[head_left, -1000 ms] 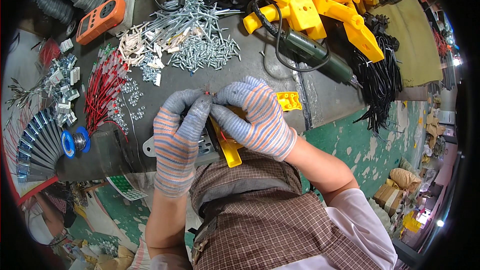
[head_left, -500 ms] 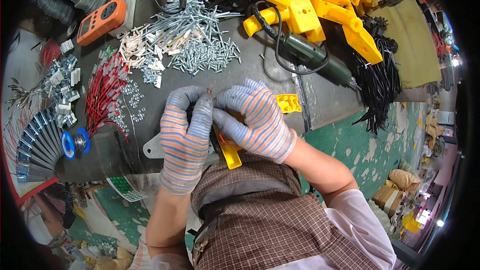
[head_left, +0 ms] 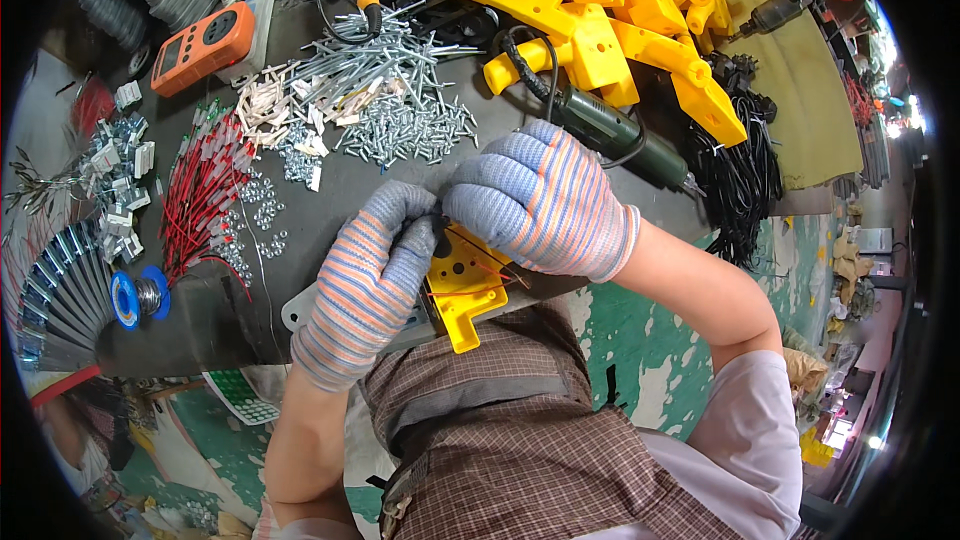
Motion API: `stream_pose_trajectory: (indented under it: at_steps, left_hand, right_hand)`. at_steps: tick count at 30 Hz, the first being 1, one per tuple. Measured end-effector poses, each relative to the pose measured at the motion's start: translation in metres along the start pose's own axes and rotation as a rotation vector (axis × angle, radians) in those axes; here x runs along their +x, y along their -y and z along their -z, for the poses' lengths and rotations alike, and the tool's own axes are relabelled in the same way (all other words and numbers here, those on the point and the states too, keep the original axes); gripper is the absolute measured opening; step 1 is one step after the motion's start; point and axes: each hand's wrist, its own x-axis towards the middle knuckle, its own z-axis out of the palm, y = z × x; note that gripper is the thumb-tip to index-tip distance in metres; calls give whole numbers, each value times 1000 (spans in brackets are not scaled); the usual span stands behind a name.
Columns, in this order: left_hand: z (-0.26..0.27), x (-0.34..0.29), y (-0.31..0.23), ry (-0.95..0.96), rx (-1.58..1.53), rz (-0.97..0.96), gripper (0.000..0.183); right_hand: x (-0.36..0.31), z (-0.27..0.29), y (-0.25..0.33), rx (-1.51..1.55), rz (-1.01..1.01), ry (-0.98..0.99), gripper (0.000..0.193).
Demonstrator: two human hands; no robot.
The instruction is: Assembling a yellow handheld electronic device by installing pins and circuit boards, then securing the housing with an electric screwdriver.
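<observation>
My left hand (head_left: 365, 285), in a striped knit glove, is closed, thumb and forefinger pinched together. Its fingertips meet those of my gloved right hand (head_left: 545, 202), whose fingers are curled in. Whatever the fingertips grip is hidden between them. Just below the hands is a yellow plastic housing (head_left: 468, 302) with round holes, lying at the table's near edge against a flat grey metal plate (head_left: 298, 312). Thin red and dark wires (head_left: 490, 258) cross the housing, with a dark end sticking out under my right hand.
Beyond the hands lie heaped screws (head_left: 405, 125), white connectors (head_left: 265, 100) and red wires (head_left: 205, 190). A solder spool (head_left: 140, 296) stands left. A green power screwdriver (head_left: 630, 135), black cables (head_left: 740, 170) and yellow housings (head_left: 600, 50) are right and far. An orange meter (head_left: 205, 48) sits far left.
My right hand has moved right and rolled into a curl; my left has shifted slightly down and left. More of the housing and its wires shows. The small yellow piece on the table is now hidden.
</observation>
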Motion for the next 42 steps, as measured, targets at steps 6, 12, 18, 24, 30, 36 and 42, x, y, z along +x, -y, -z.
stream_pose_trajectory:
  at_steps: [6, 12, 18, 24, 30, 36, 42]
  left_hand:
    - [-11, -5, 6, -268, 549, -407, 15]
    - [-18, -2, 0, -345, 1042, -693, 14]
    - [-19, 0, 5, -367, 725, -483, 11]
    - [-16, 2, 21, -296, 217, -274, 11]
    - [-15, 0, 8, -337, 632, -460, 15]
    - [-19, -2, 2, -464, 1050, -681, 12]
    - [-17, 1, 17, -325, 214, -223, 12]
  right_hand:
    - [6, 1, 2, 105, -137, 111, 23]
    - [10, 10, 9, 568, -673, 434, 22]
    - [15, 17, -10, 1161, -1000, 628, 32]
    - [4, 9, -3, 154, -172, 89, 23]
    - [11, 8, 5, 261, -270, 272, 18]
    - [24, 19, -2, 1343, -1124, 588, 18]
    - [9, 13, 4, 43, -166, 163, 27]
